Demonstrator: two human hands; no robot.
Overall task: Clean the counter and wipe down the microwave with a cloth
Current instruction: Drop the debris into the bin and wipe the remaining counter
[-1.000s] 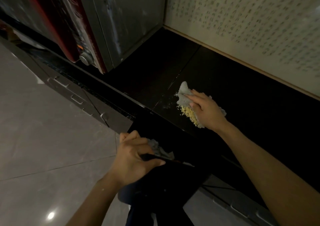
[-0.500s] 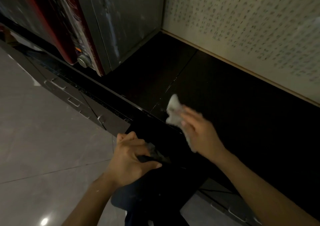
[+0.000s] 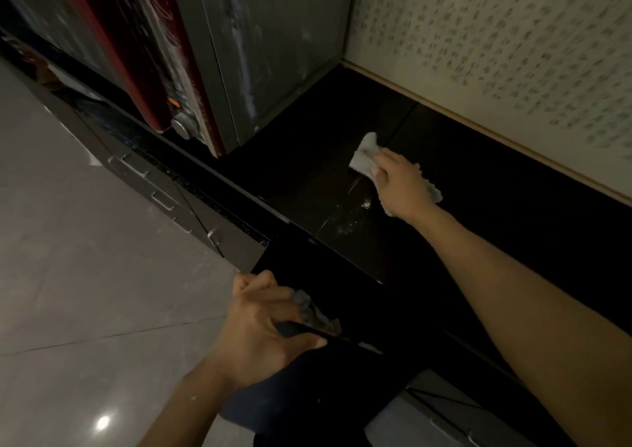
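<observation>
The pale grey crumpled cloth (image 3: 364, 155) lay on the glossy black counter (image 3: 301, 180), well back from its front edge and right of the microwave. The right hand (image 3: 403, 184) covered most of it and gripped it with curled fingers, holding it down on the surface. A scatter of whitish specks (image 3: 354, 219) lay on the counter just in front of that hand. The red-fronted microwave with a streaked grey metal side (image 3: 273, 53) stood at the left end of the counter, apart from the cloth. Below the front edge, the left hand (image 3: 260, 330) was clenched on the rim of a dark thin-rimmed object (image 3: 307, 388), thumb on top; what it was could not be told. Behind rose a cream speckled wall (image 3: 496, 53); to the left lay pale floor tiles (image 3: 85, 292).
</observation>
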